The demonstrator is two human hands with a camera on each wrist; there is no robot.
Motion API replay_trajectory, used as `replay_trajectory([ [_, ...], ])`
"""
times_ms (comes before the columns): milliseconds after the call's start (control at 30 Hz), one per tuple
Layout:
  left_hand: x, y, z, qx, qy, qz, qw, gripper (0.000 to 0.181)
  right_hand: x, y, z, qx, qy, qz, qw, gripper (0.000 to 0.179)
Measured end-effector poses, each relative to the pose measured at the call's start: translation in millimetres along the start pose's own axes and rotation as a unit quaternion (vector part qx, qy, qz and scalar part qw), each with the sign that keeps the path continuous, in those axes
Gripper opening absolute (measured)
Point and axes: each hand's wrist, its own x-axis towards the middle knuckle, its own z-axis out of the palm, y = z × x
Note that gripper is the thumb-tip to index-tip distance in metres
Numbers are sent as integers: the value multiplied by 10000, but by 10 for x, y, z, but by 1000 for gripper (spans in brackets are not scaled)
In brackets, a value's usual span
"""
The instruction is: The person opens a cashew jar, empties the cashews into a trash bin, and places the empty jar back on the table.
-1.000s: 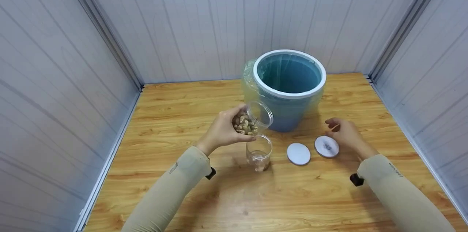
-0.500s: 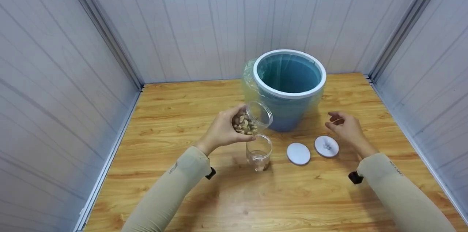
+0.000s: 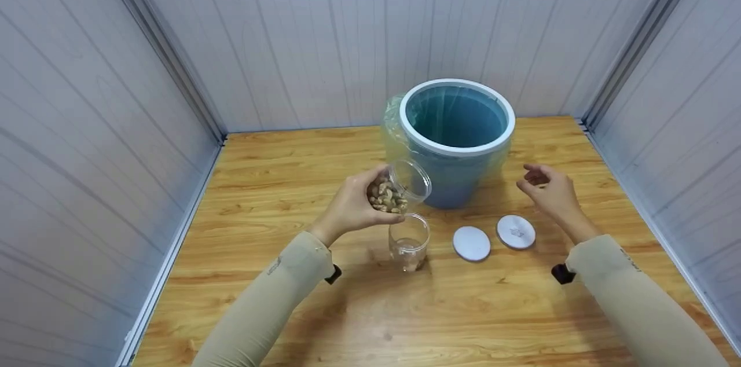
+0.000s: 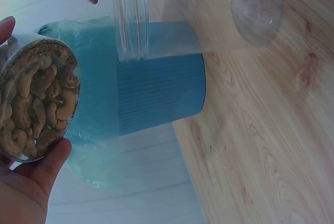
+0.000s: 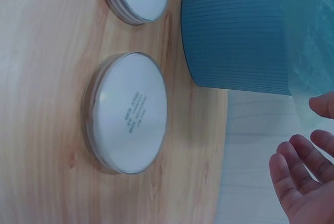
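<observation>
My left hand [image 3: 349, 205] grips a clear plastic jar [image 3: 414, 182] part full of cashews [image 3: 386, 195], tipped so that its mouth faces right. In the left wrist view, the cashews [image 4: 39, 104] show through the jar's base. A second clear jar [image 3: 410, 245] stands upright on the table just below it, with a little something at its bottom that I cannot make out. My right hand [image 3: 553, 193] hovers beyond two round white lids, its fingers loosely bent and holding nothing. The right lid [image 3: 516, 232] bears print; the left lid [image 3: 472, 243] looks plain.
A blue bin [image 3: 454, 182] with a white rim and a thin greenish liner stands behind the jars. The wood-grain table [image 3: 278, 170] is bounded by pale panel walls [image 3: 324, 37] at the back and both sides.
My right hand has risen away from the printed lid, toward the back of the table. The left hand and the tipped jar have stayed nearly still.
</observation>
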Motion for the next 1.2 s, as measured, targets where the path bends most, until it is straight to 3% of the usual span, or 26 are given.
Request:
replay_trajectory([
  [800, 0, -16, 4, -84, -10, 38, 10000, 79, 103, -155, -37, 226, 348, -109, 9991, 43],
  [1033, 2, -16, -6, -116, 16, 11, 9999, 76, 148, -257, -76, 358, 505, -250, 9978, 42],
  [1200, 5, -17, -23, -128, 18, -1, 9999, 80, 203, -348, -113, 321, 592, -138, 9976, 44],
])
